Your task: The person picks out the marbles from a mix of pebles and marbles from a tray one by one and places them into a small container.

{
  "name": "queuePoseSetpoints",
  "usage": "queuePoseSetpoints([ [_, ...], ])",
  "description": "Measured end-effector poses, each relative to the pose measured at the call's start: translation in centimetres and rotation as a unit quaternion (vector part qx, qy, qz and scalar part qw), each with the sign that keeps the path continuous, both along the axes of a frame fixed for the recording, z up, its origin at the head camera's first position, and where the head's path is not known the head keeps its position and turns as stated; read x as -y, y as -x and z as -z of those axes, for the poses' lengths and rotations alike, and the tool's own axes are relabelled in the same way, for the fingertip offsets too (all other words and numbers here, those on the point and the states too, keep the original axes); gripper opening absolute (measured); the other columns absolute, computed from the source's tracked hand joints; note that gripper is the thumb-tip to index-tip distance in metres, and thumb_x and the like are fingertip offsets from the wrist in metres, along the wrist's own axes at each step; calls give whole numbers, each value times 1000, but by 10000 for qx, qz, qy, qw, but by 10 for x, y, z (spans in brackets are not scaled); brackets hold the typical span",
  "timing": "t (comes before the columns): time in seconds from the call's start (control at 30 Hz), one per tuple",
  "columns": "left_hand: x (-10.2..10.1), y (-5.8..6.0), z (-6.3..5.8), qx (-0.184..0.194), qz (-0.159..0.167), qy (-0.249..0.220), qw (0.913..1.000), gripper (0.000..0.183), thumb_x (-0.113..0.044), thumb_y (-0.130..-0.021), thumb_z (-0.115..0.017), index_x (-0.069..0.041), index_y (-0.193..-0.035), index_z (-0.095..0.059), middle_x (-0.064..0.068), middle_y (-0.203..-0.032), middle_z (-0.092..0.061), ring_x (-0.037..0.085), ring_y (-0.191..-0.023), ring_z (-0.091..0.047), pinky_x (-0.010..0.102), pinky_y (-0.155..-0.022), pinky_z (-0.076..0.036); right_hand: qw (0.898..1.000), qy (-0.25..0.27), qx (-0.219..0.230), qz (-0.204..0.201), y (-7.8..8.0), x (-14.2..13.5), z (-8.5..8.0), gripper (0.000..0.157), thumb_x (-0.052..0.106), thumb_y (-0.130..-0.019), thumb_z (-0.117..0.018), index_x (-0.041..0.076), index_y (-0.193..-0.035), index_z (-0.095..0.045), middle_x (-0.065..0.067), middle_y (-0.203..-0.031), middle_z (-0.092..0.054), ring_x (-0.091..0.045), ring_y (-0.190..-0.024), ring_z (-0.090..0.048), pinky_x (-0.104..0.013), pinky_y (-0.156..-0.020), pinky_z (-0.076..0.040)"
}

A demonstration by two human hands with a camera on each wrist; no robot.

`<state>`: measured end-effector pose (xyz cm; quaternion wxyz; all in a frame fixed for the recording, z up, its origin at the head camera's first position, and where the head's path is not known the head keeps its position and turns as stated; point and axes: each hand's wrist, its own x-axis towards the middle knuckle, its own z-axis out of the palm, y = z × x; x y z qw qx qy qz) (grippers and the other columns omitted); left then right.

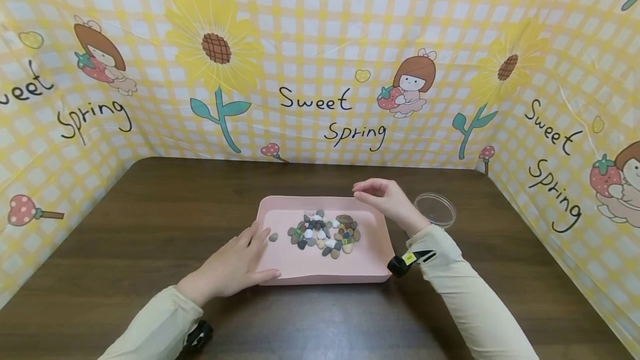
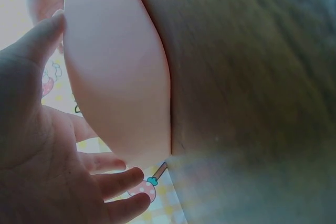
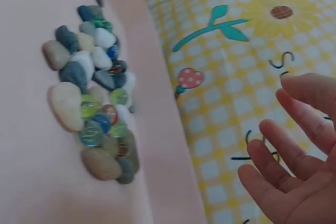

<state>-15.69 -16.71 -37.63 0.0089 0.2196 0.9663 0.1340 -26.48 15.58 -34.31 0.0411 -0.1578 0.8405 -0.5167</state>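
Observation:
A pink tray (image 1: 295, 264) lies on the table with a cluster of pebbles (image 3: 65, 100) and glass marbles (image 3: 91, 134) around its middle. One grey pebble (image 1: 273, 236) sits apart, near the left wall. My left hand (image 1: 232, 265) rests against the tray's left side, fingers fairly straight and thumb at the front rim; the left wrist view shows this hand (image 2: 58, 156) beside the tray's outer wall. Over the tray's back right rim is my right hand (image 1: 387, 199). In the right wrist view its fingers (image 3: 273, 166) are spread and gently bent, with nothing between them.
To the right of the tray, behind my right wrist, stands a round clear dish (image 1: 435, 209). The dark wooden table (image 1: 150, 210) is bordered at the back and sides by a yellow checked cloth (image 1: 310, 32) with printed flowers.

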Motion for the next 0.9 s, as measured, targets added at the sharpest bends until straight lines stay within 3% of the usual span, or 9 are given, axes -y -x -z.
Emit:
queuePoseSetpoints([
  [0.3, 0, 0, 0, -20, -10, -35, 10000, 88, -62, -82, -55, 1, -141, -37, 30, -146, -30, 42, -130, -41, 55, -103, -35, 9928, -785, 623, -658, 8, 9, 10, 32, 26, -87, -65, 7, -113, -66, -4, -118, -66, -20, -112, -59, -42, -101, -42],
  [0.53, 0, 0, 1, -35, 3, 23, 10000, 88, -63, -82, -55, 1, -141, -37, 31, -146, -30, 42, -129, -41, 55, -103, -36, 9874, -982, 683, -1036, 13, 13, 15, 27, 19, -87, -65, 2, -108, -67, -8, -124, -63, -24, -123, -53, -43, -106, -38],
  [0.7, 0, 0, 0, 42, -8, 31, 10000, 89, -64, -82, -54, 0, -141, -36, 31, -146, -29, 43, -130, -40, 55, -103, -35, 9799, -1275, 891, -1247, 18, 13, 19, 22, 21, -86, -67, 6, -102, -70, -6, -133, -57, -25, -131, -46, -46, -111, -30],
  [0.9, -1, -1, 0, 96, -25, -22, 9999, 89, -63, -82, -55, 0, -142, -36, 31, -147, -28, 43, -129, -40, 56, -103, -35, 9704, -1521, 806, -1692, 21, 11, 27, 14, 18, -83, -70, 9, -94, -72, -7, -140, -51, -27, -136, -39, -50, -111, -28],
])
